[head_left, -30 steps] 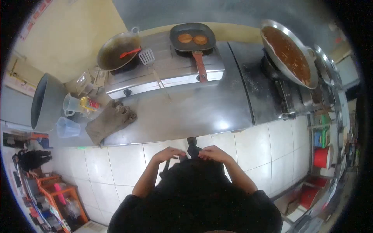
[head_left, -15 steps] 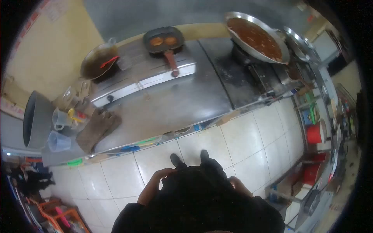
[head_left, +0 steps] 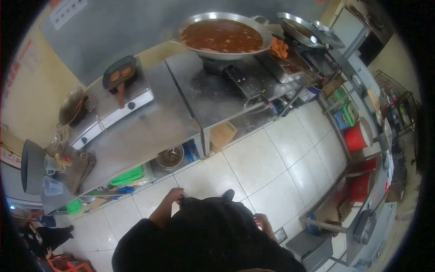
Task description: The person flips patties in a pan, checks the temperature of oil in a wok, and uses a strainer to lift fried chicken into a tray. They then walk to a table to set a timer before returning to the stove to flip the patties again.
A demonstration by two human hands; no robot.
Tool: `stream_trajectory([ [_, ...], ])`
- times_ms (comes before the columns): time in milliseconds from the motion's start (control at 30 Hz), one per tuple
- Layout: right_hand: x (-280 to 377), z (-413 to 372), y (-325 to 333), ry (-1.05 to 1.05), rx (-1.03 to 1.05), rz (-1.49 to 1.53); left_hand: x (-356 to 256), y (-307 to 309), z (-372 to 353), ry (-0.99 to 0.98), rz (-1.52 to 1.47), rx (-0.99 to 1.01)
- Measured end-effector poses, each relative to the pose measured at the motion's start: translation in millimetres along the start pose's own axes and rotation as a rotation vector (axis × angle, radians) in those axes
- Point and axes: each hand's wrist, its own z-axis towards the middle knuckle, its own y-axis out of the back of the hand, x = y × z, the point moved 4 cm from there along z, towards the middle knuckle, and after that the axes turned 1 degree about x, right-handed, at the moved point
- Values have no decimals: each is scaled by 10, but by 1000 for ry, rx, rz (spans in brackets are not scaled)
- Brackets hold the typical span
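Observation:
Low at the left side of my dark clothing, my left hand [head_left: 174, 196] has its fingers curled in against the cloth. What it grips, if anything, is hidden. My right hand [head_left: 263, 223] hangs at the other side with bent fingers, and a small pale patch shows there that I cannot make out. Both hands are well away from the counter. Ahead on the counter, a large wok [head_left: 260, 31] of reddish-brown liquid rests on a burner. A square frying pan [head_left: 108, 80] with two round browned pieces sits on the white gas stove [head_left: 146, 97] to the left.
A smaller wok [head_left: 68, 102] and a slotted turner [head_left: 90, 105] are at the far left, near a brown cloth [head_left: 80, 174] and a clear plastic jug [head_left: 52, 186]. Fried food [head_left: 278, 47] lies right of the large wok. A red bucket [head_left: 355, 138] stands on the right-hand shelving. Another person [head_left: 50, 238] is at lower left.
My view has turned right and moved along the counter. The large wok now lies nearer the middle, and the stove is farther left. My hands stay low at my sides.

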Motion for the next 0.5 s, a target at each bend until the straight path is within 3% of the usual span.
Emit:
stream_trajectory([
  [67,-1260,448,789,215,61,33,-830,-315,-124,-3,12,12],
  [100,-535,-30,791,-573,-404,423,-1272,-470,-198,-5,19,18],
  [133,-460,-59,916,-579,-406,426,-1572,-557,-148,-1,20,23],
  [200,-584,124,1248,-361,-304,-222,-2126,-737,0,-7,254,117],
  [233,-253,-5,1244,-583,-405,430,-2410,-798,40,-7,266,129],
  [267,-116,96,1311,-592,-410,447,-2653,-838,40,59,119,105],
  [333,304,377,1461,59,-282,-1273,-2953,-924,184,128,-17,92],
  [400,-27,842,1600,444,-393,-1155,-3090,-1008,616,133,50,251],
  [467,173,1085,1641,-114,-287,-179,-3249,-1236,989,126,29,339],
  [500,641,1047,1584,-101,-213,6,-3423,-1322,1107,102,63,328],
])
